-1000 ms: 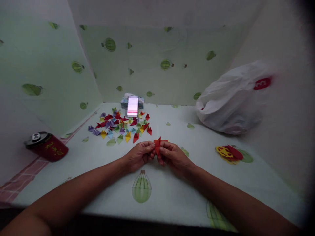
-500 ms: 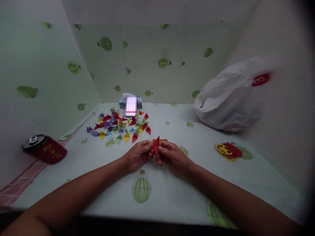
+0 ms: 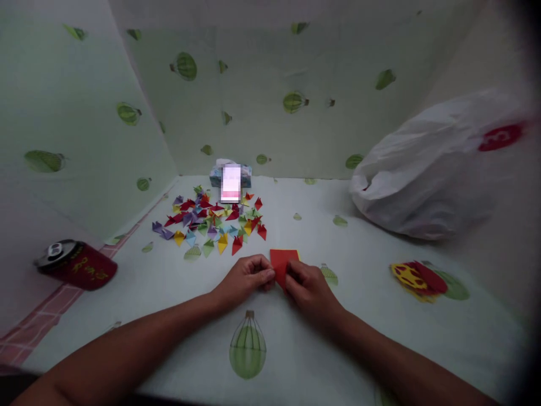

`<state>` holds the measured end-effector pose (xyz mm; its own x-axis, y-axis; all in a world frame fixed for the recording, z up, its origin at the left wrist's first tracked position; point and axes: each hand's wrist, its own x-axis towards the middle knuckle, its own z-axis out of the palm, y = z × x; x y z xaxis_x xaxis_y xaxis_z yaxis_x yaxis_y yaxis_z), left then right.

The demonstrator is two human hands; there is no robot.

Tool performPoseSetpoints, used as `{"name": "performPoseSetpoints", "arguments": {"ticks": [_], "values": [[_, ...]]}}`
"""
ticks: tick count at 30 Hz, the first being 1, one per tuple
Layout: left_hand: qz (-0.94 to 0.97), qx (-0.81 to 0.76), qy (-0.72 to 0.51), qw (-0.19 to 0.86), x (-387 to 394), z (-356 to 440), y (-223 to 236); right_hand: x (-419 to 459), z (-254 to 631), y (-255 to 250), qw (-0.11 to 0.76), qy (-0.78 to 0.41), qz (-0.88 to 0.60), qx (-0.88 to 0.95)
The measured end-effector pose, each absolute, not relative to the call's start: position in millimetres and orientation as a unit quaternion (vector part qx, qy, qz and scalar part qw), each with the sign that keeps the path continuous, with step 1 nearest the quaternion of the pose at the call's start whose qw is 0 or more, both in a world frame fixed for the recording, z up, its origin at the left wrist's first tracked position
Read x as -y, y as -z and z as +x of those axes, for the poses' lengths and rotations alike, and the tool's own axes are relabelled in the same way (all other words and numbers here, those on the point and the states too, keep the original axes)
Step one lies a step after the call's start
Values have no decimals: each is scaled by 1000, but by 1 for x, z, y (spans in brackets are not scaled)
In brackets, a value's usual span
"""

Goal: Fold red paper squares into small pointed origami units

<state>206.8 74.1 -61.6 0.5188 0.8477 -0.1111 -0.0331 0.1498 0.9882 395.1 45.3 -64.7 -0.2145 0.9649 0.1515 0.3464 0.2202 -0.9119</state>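
My left hand (image 3: 247,277) and my right hand (image 3: 308,287) are close together in the middle of the desk (image 3: 296,349). Between them is a red paper (image 3: 282,264). It lies flat on the desk now. My left fingers pinch its left edge. My right fingers press on its right side. A bit of yellow peeks out at its far corner.

Behind my hands, toward the back edge of the desk, is a pile of small folded paper pieces (image 3: 209,223) in many colors. A tissue box (image 3: 230,176) sits at the back edge. A red can (image 3: 76,266) lies on its side at the left edge. A white plastic bag (image 3: 435,175) sits by the right edge. Some red and yellow papers (image 3: 418,279) lie in front of the bag.
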Motion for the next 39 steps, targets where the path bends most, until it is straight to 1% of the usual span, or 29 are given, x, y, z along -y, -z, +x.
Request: {"name": "performPoseSetpoints", "arguments": {"ticks": [1, 5, 7, 12, 18, 22, 26, 30, 36, 39], "values": [[557, -362, -328, 672, -75, 207, 61, -45, 395, 65, 392, -376, -488, 683], [536, -357, -323, 693, -77, 207, 63, -47, 399, 71, 367, -410, -474, 688], [527, -358, -316, 703, -77, 208, 65, -48, 401, 73, 361, -405, -452, 708], [510, -367, -328, 705, -75, 211, 66, -49, 403, 74, 380, -293, -422, 769], [543, -393, -374, 641, -66, 211, 59, -42, 396, 70, 426, -109, -403, 803], [617, -406, -375, 559, -60, 210, 54, -39, 393, 70, 424, -46, -411, 806], [671, -395, -379, 499, -57, 210, 51, -40, 394, 70, 417, -39, -423, 803], [711, -395, -369, 450, -54, 210, 51, -40, 394, 72, 407, -76, -419, 808], [712, -401, -363, 448, -52, 211, 55, -37, 393, 73, 404, -123, -432, 797], [725, -417, -365, 408, -53, 211, 56, -38, 392, 74, 413, -133, -427, 793]]}}
